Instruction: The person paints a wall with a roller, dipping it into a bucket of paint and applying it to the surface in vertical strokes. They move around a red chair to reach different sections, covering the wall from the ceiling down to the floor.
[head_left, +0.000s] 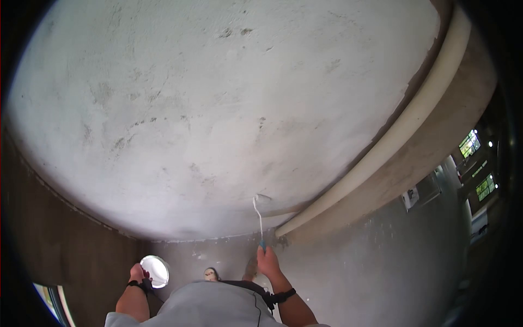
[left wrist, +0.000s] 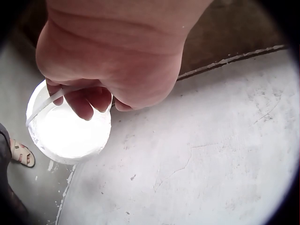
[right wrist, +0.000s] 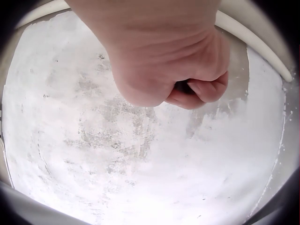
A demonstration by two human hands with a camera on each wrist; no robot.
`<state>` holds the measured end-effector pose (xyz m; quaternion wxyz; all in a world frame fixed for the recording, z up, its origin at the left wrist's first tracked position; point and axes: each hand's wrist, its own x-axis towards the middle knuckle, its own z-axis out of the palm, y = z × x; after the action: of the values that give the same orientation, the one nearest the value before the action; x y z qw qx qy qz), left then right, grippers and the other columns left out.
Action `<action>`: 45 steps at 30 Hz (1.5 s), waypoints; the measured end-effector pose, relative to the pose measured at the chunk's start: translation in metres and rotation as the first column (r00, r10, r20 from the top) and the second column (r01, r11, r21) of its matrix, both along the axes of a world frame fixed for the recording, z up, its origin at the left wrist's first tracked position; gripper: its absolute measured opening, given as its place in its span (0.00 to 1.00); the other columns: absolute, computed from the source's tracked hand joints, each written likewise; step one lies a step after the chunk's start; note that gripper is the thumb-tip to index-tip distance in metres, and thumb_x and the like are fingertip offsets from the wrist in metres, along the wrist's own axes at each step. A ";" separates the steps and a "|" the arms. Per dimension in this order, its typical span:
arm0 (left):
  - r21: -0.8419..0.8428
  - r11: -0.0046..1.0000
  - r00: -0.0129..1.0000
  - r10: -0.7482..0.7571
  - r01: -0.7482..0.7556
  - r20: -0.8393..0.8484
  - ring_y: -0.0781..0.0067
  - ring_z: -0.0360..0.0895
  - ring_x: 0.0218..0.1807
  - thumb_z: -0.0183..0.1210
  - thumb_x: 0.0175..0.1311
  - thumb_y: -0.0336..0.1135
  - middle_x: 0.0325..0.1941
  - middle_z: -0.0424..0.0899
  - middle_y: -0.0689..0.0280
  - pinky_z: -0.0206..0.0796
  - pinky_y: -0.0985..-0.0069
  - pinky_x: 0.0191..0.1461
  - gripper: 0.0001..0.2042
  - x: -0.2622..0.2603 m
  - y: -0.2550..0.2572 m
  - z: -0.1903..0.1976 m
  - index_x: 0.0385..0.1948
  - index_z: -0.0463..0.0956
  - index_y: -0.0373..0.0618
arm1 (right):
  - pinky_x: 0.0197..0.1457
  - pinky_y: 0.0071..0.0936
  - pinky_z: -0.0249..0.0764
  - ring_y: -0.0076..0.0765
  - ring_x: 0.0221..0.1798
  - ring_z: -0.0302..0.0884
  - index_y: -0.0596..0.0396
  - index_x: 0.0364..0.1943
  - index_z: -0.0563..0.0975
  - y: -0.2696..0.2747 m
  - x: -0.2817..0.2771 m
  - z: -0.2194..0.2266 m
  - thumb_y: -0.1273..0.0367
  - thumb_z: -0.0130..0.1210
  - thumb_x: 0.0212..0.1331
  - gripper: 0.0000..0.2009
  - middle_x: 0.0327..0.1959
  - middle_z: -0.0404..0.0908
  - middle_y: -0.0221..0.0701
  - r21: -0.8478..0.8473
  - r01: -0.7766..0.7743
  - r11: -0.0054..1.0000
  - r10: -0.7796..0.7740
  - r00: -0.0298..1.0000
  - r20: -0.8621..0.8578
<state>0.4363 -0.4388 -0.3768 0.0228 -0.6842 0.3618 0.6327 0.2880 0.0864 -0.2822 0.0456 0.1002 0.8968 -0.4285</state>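
Note:
The right hand (head_left: pixel 268 262) grips the blue handle (head_left: pixel 263 244) of a small paint roller (head_left: pixel 262 198), whose head lies against the low part of the whitened wall (head_left: pixel 229 136). In the right wrist view the fingers of the right hand (right wrist: pixel 173 70) are curled, and the roller is hidden. Beside the body, the left hand (head_left: pixel 139 273) holds a white bucket (head_left: pixel 158 272). The left wrist view shows the left hand (left wrist: pixel 112 65) curled round the thin handle (left wrist: pixel 44 108) of the bucket (left wrist: pixel 70 133), which has bright white contents.
A pale pipe (head_left: pixel 419 109) runs along the right edge of the whitened wall. Brown wall (head_left: pixel 71 229) borders it on the left. Grey floor (head_left: pixel 370 272) carries white splashes, and a sandalled foot (head_left: pixel 211 274) stands on it. Windows (head_left: pixel 469 144) show at the far right.

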 end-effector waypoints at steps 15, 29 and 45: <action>-0.138 0.947 0.947 0.306 -0.291 0.099 0.77 0.65 0.31 0.48 0.60 0.37 0.31 0.67 0.71 0.65 0.74 0.31 0.10 0.111 -0.005 -0.039 0.42 0.73 0.54 | 0.20 0.18 0.59 0.20 0.20 0.63 0.56 0.35 0.74 0.003 -0.032 0.027 0.64 0.55 0.63 0.09 0.22 0.67 0.23 -0.704 0.546 0.455 0.352 0.616 0.705; -0.146 0.664 0.667 0.744 -0.733 0.036 0.71 0.66 0.29 0.49 0.57 0.41 0.31 0.65 0.70 0.61 0.59 0.38 0.07 0.229 0.206 0.005 0.34 0.67 0.54 | 0.20 0.15 0.60 0.17 0.19 0.64 0.51 0.29 0.71 0.001 -0.162 0.009 0.66 0.54 0.63 0.07 0.21 0.70 0.21 -0.556 0.370 0.744 0.490 0.263 0.831; -0.167 0.368 0.353 0.929 -0.915 0.108 0.66 0.65 0.20 0.47 0.60 0.37 0.20 0.64 0.64 0.63 0.61 0.23 0.08 0.382 0.497 -0.045 0.34 0.70 0.46 | 0.18 0.17 0.55 0.16 0.14 0.63 0.46 0.22 0.68 -0.103 -0.178 -0.062 0.67 0.47 0.64 0.11 0.13 0.66 0.16 -0.423 0.436 0.794 0.443 0.061 0.895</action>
<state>0.8185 0.0582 -0.4214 -0.3293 -0.8246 -0.0641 0.4555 0.1095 -0.0168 -0.3447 0.6774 0.3424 0.4180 -0.4991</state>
